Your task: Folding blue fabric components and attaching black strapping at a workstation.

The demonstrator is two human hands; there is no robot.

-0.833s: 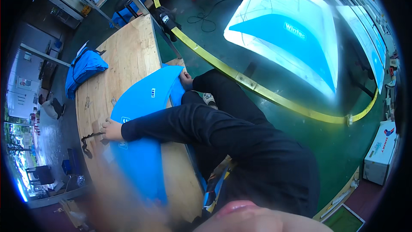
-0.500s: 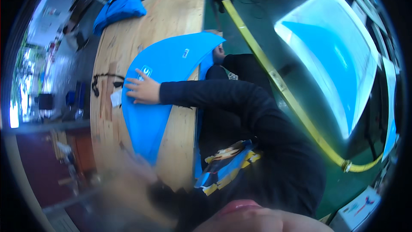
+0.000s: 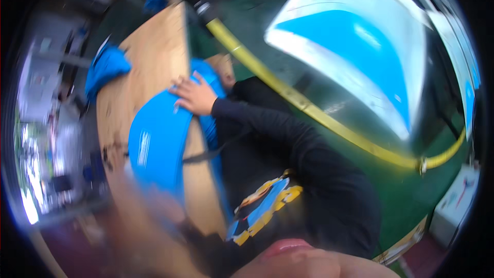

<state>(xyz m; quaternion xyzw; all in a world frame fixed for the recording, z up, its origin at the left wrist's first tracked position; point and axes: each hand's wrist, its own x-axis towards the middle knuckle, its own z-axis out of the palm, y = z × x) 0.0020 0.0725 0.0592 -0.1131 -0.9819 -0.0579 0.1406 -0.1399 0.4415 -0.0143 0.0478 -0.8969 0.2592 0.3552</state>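
A thin, curved blue panel (image 3: 157,139) with white print on its face lies on the wooden table (image 3: 146,46). My right hand (image 3: 194,95) rests flat at its far edge, palm down and fingers spread. Beside this hand, more blue sheet material (image 3: 210,123) hangs at the table's right side. My left hand (image 3: 165,207) is at the near end of the panel. Motion smears it, so its fingers and any hold on the panel cannot be made out.
A blue bundle (image 3: 107,69) sits at the table's far left. On the right, a long yellow bar (image 3: 303,104) crosses above the green floor, with a white-edged blue curved piece (image 3: 355,36) beyond it. A white box (image 3: 457,203) stands at the lower right.
My right hand has moved from the panel's left side to its far edge. The panel now shows different print and a changed outline. The whole view has shifted, and my left hand stays blurred.
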